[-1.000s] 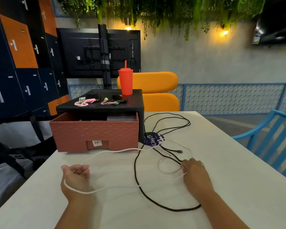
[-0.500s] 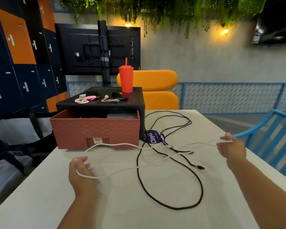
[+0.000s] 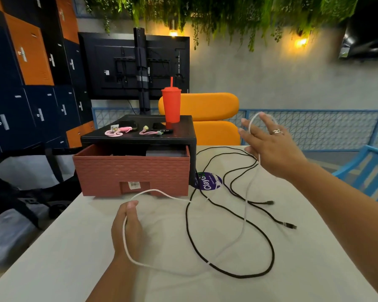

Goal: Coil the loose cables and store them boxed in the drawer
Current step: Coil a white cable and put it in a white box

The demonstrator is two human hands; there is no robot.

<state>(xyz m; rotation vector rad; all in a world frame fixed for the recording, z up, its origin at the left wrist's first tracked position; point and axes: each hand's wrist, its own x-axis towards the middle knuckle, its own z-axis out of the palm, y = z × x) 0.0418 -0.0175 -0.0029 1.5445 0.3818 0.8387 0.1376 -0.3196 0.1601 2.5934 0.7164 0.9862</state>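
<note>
White cable (image 3: 159, 192): it ran from the left hand, arched toward the drawer front, crossed the black cable, then swept round near the bench's (image 3: 74, 247) near edge and climbed to the raised right hand.
Black cable (image 3: 187, 221): it lay loose in wide loops across the middle of the bench, reaching to the far edge; both plug ends pointed toward the right edge.
Left hand (image 3: 127, 227): it rested on the bench near the left edge, its grip clamped on the white cable with curled fingers and the thumb on top.
Right hand (image 3: 268, 144): it was held above the far edge, its grip apart, fingers spread and fairly straight, with a turn of white cable hooked over them. Whether the thumb pinned the strand could not be told.
Drawer (image 3: 131, 173): brick-patterned, it stood pulled out of a black stand (image 3: 140, 139) toward the far left corner, its front facing the near edge.
Long axis: the white cable had none fixed; its slack ran roughly left to right between the hands.
Handling, as judged: both cables looked light, limp and springy, apt to uncoil unless each turn was pinched. The braided black one probably slid less.
Where to take hold: likely just behind a plug, feeding even turns into the closed hand and keeping the crossing strands apart.
</note>
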